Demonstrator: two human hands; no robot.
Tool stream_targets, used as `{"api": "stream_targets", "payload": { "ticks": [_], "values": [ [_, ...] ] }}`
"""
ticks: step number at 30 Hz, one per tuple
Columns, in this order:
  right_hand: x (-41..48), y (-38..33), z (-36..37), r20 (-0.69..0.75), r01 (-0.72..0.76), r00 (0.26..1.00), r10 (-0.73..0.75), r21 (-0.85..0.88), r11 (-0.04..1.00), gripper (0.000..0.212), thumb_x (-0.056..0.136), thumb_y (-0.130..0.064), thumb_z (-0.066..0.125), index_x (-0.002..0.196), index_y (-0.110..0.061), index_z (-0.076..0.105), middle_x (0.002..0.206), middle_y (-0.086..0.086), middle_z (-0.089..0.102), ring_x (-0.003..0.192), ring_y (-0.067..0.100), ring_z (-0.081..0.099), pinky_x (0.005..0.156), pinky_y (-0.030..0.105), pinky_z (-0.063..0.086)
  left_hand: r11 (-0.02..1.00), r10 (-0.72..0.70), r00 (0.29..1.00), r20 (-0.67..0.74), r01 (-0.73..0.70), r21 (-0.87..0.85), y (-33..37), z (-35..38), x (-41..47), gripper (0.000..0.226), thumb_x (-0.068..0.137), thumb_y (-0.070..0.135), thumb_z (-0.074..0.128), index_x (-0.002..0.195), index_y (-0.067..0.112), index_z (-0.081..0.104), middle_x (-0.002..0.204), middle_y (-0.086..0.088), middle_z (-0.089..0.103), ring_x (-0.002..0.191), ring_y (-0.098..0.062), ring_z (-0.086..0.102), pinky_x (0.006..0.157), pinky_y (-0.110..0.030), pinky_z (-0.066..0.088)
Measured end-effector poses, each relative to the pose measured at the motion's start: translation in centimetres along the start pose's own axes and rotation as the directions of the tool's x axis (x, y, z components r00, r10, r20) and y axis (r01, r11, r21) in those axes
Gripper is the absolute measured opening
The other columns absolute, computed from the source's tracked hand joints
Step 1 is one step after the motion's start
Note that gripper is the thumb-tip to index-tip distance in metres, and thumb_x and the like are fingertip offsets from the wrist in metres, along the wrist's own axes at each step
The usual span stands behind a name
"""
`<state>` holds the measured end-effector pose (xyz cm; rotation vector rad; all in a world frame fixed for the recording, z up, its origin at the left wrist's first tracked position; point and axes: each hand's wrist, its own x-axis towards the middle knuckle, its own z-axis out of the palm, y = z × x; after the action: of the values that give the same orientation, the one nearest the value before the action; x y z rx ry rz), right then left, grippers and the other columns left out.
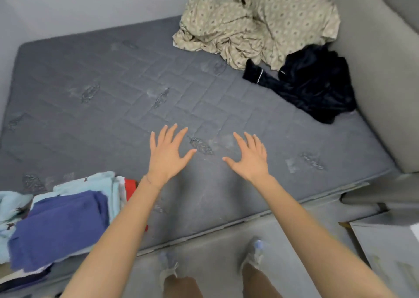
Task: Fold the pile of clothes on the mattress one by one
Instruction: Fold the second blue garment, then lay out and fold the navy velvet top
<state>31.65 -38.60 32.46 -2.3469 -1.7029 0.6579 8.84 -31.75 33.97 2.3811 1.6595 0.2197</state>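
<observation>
Clothes pile [283, 54], a beige patterned garment [256, 25] touching a dark garment [317, 84], lies well beyond the right hand [249, 159]; it and the left hand [166, 154] are spread wide, holding nothing, over the mattress [113, 82]; a careless grab might drag both garments together; the left forearm could knock the folded stack [59, 225] beside it.

This looks like a bedroom in a home. A bare grey quilted mattress [113, 88] fills the corner of the room, hemmed in by plain pale walls [385, 70] at the far side and on the right. Laundry lies on it: a crumpled beige patterned cloth [272, 25] and a dark garment [317, 82] in the far corner, and a stack of folded clothes [59, 225] at the near left edge
</observation>
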Motion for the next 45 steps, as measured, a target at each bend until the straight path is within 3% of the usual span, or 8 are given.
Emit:
{"api": "stream_targets", "payload": {
  "ticks": [9,30,35,45],
  "values": [
    [2.5,17.3,-10.5,-0.003,-0.068,0.998,0.068,-0.035,0.997,0.082,0.087,-0.063,0.052,0.153,-0.035,0.011,0.162,0.002,0.007,0.149,0.025,-0.002,0.12,0.044,0.004,0.994,0.052,0.997,0.058,-0.046,-0.094,19.4,5.7,6.0,0.068,0.091,0.056,0.053,0.149,0.029,0.033,0.159,-0.002,0.023,0.149,-0.022,0.009,0.118,-0.048,-0.003],
    [19.7,42.1,-21.0,-0.025,-0.306,0.952,0.306,0.018,0.952,0.085,0.088,-0.061,0.054,0.154,-0.035,0.006,0.162,0.003,0.004,0.149,0.026,-0.003,0.119,0.047,0.006,0.959,0.284,0.925,0.254,-0.274,-0.076,41.9,17.7,31.2,0.071,0.092,0.063,0.041,0.152,0.032,0.022,0.161,-0.003,0.018,0.149,-0.023,0.005,0.118,-0.051,-0.006],
    [26.3,48.4,-21.4,0.022,-0.285,0.959,0.284,0.058,0.957,0.086,0.087,-0.059,0.056,0.154,-0.035,0.007,0.162,0.004,0.004,0.149,0.025,-0.004,0.119,0.047,0.003,0.975,0.22,0.937,0.271,-0.206,-0.079,46.3,22.7,36.1,0.071,0.092,0.063,0.043,0.152,0.032,0.022,0.161,-0.002,0.017,0.149,-0.021,0.005,0.118,-0.051,-0.005],
    [39.7,60.1,-16.7,0.192,-0.226,0.957,0.219,0.013,0.974,0.097,0.082,-0.065,0.059,0.153,-0.037,-0.002,0.163,0.004,-0.004,0.149,0.028,-0.009,0.12,0.051,0.003,0.977,-0.007,0.931,0.365,0.085,-0.198,52.1,36.8,44.0,0.082,0.087,0.064,0.051,0.154,0.036,0.011,0.163,-0.003,0.007,0.15,-0.023,0.001,0.118,-0.052,-0.003]
  ]
}}
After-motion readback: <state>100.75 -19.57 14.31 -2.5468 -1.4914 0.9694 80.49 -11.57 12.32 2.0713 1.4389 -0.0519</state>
